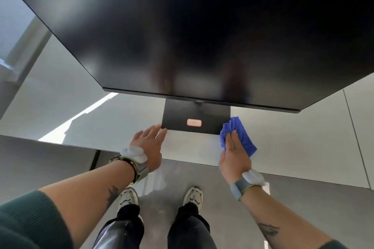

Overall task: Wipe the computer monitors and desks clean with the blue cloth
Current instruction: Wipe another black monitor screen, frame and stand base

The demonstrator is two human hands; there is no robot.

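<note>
Desk-wiping step: right hand (234, 153), fingers straight, pressed the blue cloth (243, 133) onto the worktop (287, 139) beside the monitor (182, 36) base (178, 116). Left hand (149, 143) lay open, touching the base. Next, probably, a sweep around it.

Single head-worn wide-angle view, aimed forward and steeply down, set close above the monitor (182, 26) and the desk (283, 137) edge; the floor (303, 198) fills the lower frame.

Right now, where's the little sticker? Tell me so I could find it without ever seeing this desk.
Find the big black monitor on the pale desk. Beneath its screen lies a flat black base. The sticker sits on that base: small, pale, red-bordered, the only light mark on it.
</note>
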